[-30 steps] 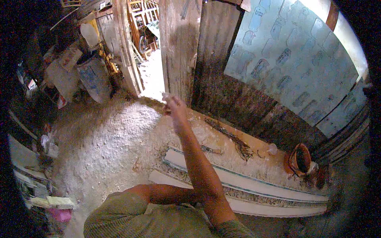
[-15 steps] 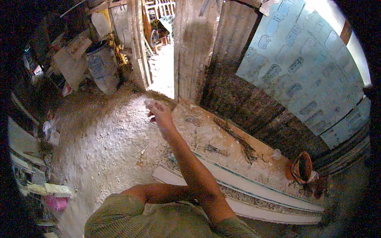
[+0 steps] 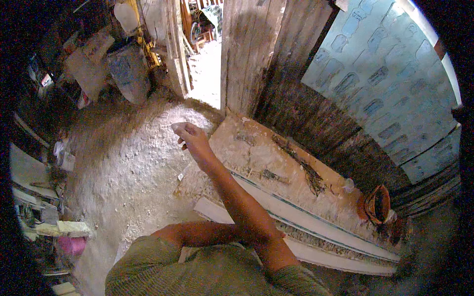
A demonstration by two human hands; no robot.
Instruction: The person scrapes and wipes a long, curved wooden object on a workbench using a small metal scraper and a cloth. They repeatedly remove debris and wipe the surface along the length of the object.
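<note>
My right arm reaches forward over the dusty floor. At its end my right hand (image 3: 190, 140) has thumb and fingers drawn together around a small pale thing (image 3: 176, 127) at the fingertips, too small and washed out to name. My left forearm (image 3: 207, 232) crosses in front of my body and passes beneath the right elbow. My left hand is hidden there, apart from what may be a fingertip beside the right upper arm, so its grip does not show.
Long white boards with green edges (image 3: 276, 202) lie to the right, beside a dusty wooden board (image 3: 256, 158). An orange-brown bucket (image 3: 379, 204) stands far right. Ahead is a bright doorway (image 3: 206, 74), with a grey bin (image 3: 128, 74) to its left. Blocks and a pink item (image 3: 72, 245) line the left.
My view has shifted slightly. The right hand has moved a little left, still pinching the pale thing. The left arm stays folded across.
</note>
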